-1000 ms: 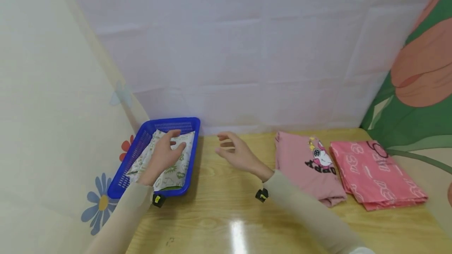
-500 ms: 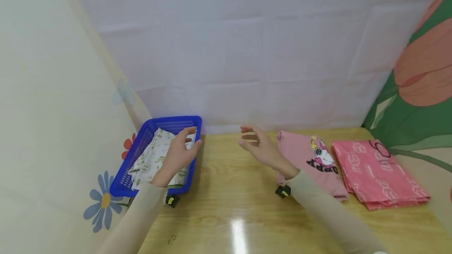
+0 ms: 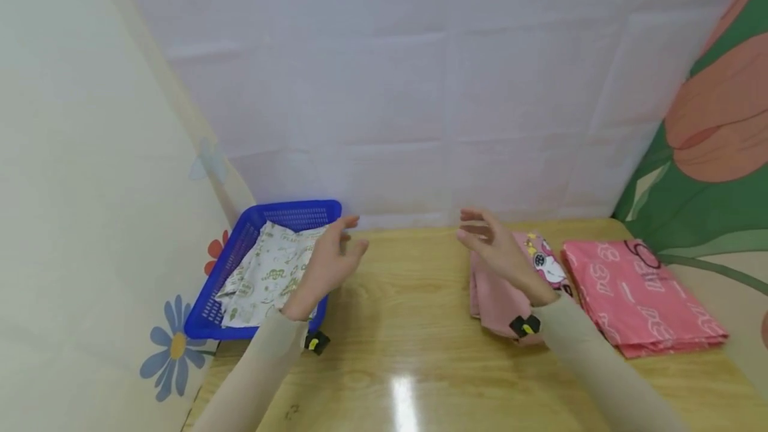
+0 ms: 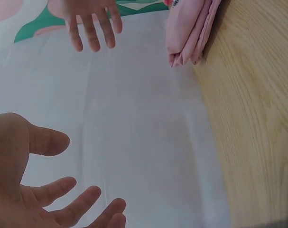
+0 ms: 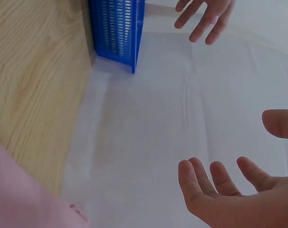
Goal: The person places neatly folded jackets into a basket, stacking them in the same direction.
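My left hand (image 3: 329, 260) hovers by the right edge of a blue plastic basket (image 3: 201, 315), fingers relaxed and holding nothing. Inside the basket lies a folded white cloth (image 3: 273, 275) with a green print. My right hand (image 3: 501, 255) is raised over the left part of a folded pink garment (image 3: 498, 305), which carries a cartoon print and dark lettering, partly hidden by the hand. Its fingers are loosely bent with a gap to the thumb, and nothing is in them. In the left wrist view the folded edge of the pink garment (image 4: 189, 33) shows apart from both hands.
A brighter pink folded cloth (image 3: 645, 299) with white outlines lies at the right of the wooden table (image 3: 396, 312). White fabric (image 3: 390, 85) hangs behind the table. Patterned cloths stand at both sides, with flowers (image 3: 177, 345) on the left one.
Both hands have moved to the right through the air, the left from above the basket to its right edge, the right onto a position over the pink garment. The cloths and basket stay put.
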`<state>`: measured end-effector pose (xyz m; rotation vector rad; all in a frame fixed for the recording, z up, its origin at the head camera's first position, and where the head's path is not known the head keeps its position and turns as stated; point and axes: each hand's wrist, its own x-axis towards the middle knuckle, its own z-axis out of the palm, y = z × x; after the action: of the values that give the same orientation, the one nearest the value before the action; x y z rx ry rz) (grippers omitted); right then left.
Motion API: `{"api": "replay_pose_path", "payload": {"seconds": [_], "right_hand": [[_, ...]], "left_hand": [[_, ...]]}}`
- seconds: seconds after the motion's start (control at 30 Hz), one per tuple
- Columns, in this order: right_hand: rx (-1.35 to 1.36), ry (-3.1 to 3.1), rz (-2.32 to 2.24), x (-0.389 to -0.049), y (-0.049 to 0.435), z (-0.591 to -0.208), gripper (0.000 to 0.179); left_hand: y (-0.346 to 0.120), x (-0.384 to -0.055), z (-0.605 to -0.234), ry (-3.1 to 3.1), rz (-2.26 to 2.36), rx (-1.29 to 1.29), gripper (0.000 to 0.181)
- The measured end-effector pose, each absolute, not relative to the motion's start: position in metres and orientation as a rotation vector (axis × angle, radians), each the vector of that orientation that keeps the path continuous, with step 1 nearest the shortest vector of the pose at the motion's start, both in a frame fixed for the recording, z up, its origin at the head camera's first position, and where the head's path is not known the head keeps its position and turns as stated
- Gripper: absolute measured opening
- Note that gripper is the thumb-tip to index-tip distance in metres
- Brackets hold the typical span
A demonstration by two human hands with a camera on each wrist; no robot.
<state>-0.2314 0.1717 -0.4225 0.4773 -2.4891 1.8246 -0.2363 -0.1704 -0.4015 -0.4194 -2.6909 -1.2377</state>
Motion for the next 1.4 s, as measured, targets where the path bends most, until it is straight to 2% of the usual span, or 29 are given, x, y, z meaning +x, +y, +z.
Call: {"api": "replay_pose_path", "payload": {"seconds": [0.6, 1.13, 1.4], "right_hand": [[0.323, -2.521, 1.656, -0.218, 0.225, -0.439, 0.056], [0.230, -2.414, 1.571, -0.224, 0.261, -0.465, 0.053], [0.098, -2.481, 1.542, -0.216, 0.283, -0.479, 0.062]], "left_hand": [[-0.122, -0.239, -0.426, -2.700, -1.340, -0.461, 0.058], [-0.085, -0.242, -0.458, -2.711, -1.431, -0.543, 0.061], [-0.065, -0.244, -0.484, -2.812, -1.405, -0.523, 0.063]]}}
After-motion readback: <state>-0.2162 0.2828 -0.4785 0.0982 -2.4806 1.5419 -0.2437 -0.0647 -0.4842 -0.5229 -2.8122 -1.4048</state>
